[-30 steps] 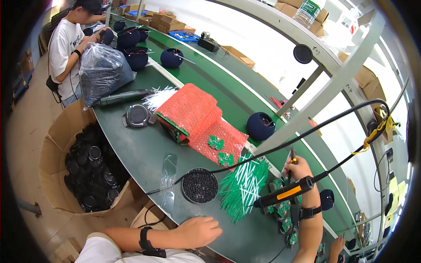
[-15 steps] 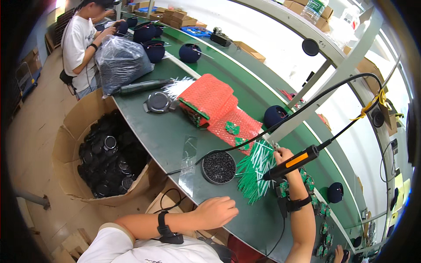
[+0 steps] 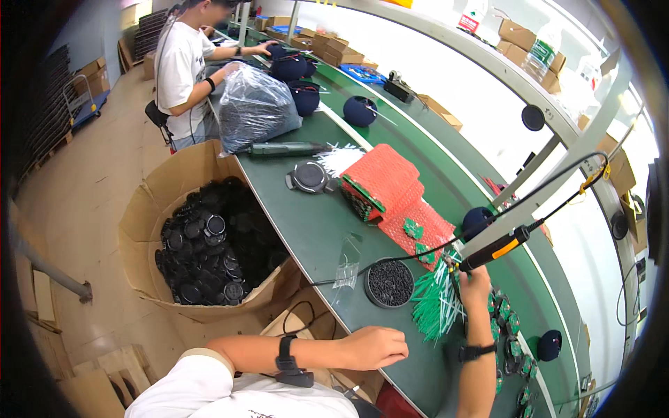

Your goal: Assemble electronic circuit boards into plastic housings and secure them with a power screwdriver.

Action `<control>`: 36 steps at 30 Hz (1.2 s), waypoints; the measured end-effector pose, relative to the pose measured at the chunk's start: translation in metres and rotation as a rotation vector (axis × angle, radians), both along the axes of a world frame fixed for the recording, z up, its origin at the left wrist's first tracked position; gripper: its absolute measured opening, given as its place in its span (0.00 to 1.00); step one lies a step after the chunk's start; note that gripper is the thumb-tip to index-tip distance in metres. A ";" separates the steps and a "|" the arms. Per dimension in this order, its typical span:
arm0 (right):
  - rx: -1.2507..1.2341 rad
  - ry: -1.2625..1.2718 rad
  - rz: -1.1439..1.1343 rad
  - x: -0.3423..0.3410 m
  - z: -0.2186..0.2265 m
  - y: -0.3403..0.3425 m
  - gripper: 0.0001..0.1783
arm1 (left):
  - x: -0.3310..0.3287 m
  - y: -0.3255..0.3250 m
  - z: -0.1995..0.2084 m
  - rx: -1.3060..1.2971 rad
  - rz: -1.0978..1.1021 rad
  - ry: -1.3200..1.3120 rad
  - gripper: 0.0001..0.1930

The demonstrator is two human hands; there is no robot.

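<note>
My right hand (image 3: 476, 287) is closed beside a bundle of thin green and white strips (image 3: 437, 304). Its fingers pinch around a small metallic piece (image 3: 451, 265) whose kind I cannot make out. A black and orange electric screwdriver (image 3: 496, 249) hangs on its cable just above this hand, tip close to the fingers. My left hand (image 3: 380, 347) is a loose fist at the near table edge, with no object showing in it. A round tray (image 3: 389, 283) of small black parts stands between the hands. Green circuit boards (image 3: 414, 228) lie on red bubble wrap (image 3: 383, 174) beyond.
Left of the table stands a cardboard box (image 3: 139, 216) of black round parts. A grey plastic bag (image 3: 254, 108) and a black round unit (image 3: 309, 177) sit farther along. Circuit-board units (image 3: 512, 345) line the right. A co-worker (image 3: 188, 70) is at the far left.
The view has swung left, shifting the scene rightward. My right hand has drawn slightly nearer, and the screwdriver now hangs above it instead of across the forearm. The co-worker's arm reaches out over the table.
</note>
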State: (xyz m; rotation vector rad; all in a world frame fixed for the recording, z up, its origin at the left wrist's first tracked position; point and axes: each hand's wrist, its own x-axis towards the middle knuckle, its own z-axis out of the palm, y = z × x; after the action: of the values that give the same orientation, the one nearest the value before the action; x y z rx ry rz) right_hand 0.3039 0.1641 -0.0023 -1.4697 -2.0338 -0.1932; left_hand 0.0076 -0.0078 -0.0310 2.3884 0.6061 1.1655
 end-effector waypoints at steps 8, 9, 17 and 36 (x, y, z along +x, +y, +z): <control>-0.043 0.471 -0.262 0.015 0.061 -0.123 0.06 | -0.196 0.146 0.054 0.083 1.001 0.212 0.20; -0.037 0.478 -0.273 0.006 0.064 -0.133 0.06 | -0.217 0.172 0.039 0.131 1.061 0.295 0.26; -0.389 0.352 0.126 -0.115 0.073 -0.140 0.08 | -0.275 0.227 0.000 -0.035 1.022 0.089 0.20; -0.146 -0.221 -0.293 -0.152 0.027 -0.021 0.07 | -0.124 0.032 0.073 -0.678 0.117 0.234 0.21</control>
State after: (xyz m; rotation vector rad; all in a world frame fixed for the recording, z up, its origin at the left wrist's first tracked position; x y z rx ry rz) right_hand 0.1520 0.1428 0.0244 -1.9109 -2.0282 -0.3470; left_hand -0.1164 0.0246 0.0415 1.9189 1.0355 0.5809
